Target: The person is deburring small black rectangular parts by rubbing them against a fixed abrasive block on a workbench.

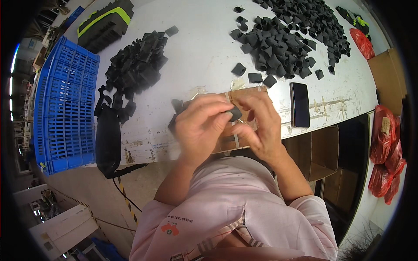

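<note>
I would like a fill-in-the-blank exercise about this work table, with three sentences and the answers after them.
1. Both hands, the left hand and the right hand, pinch one small piece whose colour is ____.
2. The crate at the table's left edge is ____ in colour.
3. The dark phone lies flat on the table, on the ____ side of the hands.

Missing words: black; blue; right

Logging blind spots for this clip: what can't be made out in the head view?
- Small black piece: mostly covered by the left hand and right hand; shape unclear.
- Cardboard board: middle hidden behind both hands.
- Red bags: bent and cut off at the fisheye rim.
</note>
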A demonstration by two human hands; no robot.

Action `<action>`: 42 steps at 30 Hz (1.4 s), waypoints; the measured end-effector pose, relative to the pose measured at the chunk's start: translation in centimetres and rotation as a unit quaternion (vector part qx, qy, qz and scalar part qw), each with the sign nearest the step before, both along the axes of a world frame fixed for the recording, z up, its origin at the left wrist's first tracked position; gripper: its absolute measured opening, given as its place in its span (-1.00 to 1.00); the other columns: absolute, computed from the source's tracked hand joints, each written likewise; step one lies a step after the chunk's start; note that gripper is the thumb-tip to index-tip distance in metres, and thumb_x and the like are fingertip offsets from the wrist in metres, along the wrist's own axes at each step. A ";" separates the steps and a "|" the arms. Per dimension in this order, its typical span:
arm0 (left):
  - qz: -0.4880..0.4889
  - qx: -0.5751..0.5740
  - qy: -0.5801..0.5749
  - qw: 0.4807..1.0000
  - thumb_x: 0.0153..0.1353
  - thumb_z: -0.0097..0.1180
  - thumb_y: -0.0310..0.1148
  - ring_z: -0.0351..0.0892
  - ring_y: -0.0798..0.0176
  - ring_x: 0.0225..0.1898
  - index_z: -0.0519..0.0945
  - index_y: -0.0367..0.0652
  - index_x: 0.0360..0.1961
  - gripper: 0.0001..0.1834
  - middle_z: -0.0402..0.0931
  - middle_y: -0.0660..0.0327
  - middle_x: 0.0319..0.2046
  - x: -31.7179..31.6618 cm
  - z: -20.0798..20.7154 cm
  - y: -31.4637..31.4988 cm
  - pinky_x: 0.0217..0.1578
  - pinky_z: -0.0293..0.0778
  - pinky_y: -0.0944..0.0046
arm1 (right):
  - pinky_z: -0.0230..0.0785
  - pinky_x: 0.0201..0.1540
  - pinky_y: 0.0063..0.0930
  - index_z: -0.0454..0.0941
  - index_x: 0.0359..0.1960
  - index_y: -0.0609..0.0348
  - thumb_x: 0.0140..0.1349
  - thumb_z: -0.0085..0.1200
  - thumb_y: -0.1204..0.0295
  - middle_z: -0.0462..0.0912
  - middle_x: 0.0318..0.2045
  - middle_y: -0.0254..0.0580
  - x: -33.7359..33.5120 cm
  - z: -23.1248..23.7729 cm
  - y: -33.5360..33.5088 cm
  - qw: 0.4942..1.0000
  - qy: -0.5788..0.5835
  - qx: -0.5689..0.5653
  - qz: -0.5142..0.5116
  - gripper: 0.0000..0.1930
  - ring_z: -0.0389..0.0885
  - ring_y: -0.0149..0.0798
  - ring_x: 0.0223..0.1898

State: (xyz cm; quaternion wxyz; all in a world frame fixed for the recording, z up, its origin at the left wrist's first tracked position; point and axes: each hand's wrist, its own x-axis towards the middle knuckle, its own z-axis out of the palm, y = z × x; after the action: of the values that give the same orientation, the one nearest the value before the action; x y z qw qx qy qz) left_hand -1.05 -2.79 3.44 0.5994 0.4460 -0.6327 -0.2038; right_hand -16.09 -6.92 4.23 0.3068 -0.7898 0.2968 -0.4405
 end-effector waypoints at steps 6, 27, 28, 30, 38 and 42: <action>0.017 0.057 0.268 0.962 0.01 -0.04 -0.67 0.47 0.22 -0.28 0.48 -0.30 -0.39 -0.87 0.47 0.11 -0.34 -0.7 -0.7 1.0 -0.21 0.39 0.31 | 0.35 -0.49 -0.51 0.46 -0.34 0.29 -0.14 0.27 0.39 0.48 -0.42 -0.11 1.0 0.7 0.6 0.994 -0.083 0.058 0.033 -0.66 0.48 -0.23 -0.46; 0.002 0.072 0.011 0.997 -0.12 0.15 -0.63 0.43 0.30 -0.44 0.58 -0.25 -0.43 -0.84 0.48 0.23 -0.50 1.4 1.4 0.1 -0.44 0.36 0.39 | 0.26 -0.56 -0.45 0.51 -0.42 0.32 -0.08 0.15 0.56 0.45 -0.58 -0.15 0.8 0.8 0.6 0.993 -0.032 0.107 0.040 -0.85 0.43 -0.19 -0.59; 0.001 0.072 0.011 0.997 -0.12 0.15 -0.63 0.43 0.30 -0.44 0.58 -0.25 -0.43 -0.84 0.48 0.23 -0.50 1.3 1.9 0.1 -0.44 0.36 0.39 | 0.27 -0.55 -0.45 0.52 -0.41 0.32 -0.07 0.15 0.55 0.45 -0.58 -0.15 0.8 0.8 0.2 0.996 -0.023 0.078 0.045 -0.84 0.43 -0.20 -0.59; 0.049 0.003 -0.138 0.989 -0.14 0.15 -0.65 0.43 0.30 -0.44 0.58 -0.25 -0.41 -0.81 0.48 0.23 -0.50 1.0 2.7 0.2 -0.47 0.36 0.39 | 0.28 -0.55 -0.46 0.53 -0.39 0.31 -0.07 0.15 0.53 0.45 -0.58 -0.16 0.6 0.5 -0.6 0.998 -0.013 0.049 0.047 -0.83 0.44 -0.20 -0.59; 0.022 0.057 0.085 0.995 -0.15 0.13 -0.70 0.44 0.31 -0.49 0.56 -0.28 -0.45 -0.82 0.49 0.16 -0.52 1.7 -0.8 0.7 -0.47 0.34 0.42 | 0.21 -0.59 -0.41 0.48 -0.53 0.27 -0.15 0.17 0.60 0.37 -0.64 -0.20 1.6 0.8 -0.5 0.999 0.015 0.000 0.047 -0.88 0.36 -0.21 -0.59; 0.017 0.039 0.062 0.997 -0.14 0.13 -0.69 0.44 0.30 -0.49 0.55 -0.27 -0.45 -0.82 0.49 0.16 -0.53 1.1 -0.6 0.5 -0.46 0.35 0.42 | 0.21 -0.58 -0.42 0.48 -0.52 0.28 -0.19 0.16 0.63 0.38 -0.63 -0.21 1.4 -0.3 -0.5 0.999 0.007 -0.030 0.045 -0.85 0.34 -0.21 -0.59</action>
State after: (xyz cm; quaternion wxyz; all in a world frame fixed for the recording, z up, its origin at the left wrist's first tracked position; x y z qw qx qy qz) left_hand 0.02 -2.27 2.80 0.6229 0.4662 -0.5782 -0.2454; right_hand -14.74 -7.44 3.98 0.3006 -0.8139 0.2500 -0.4297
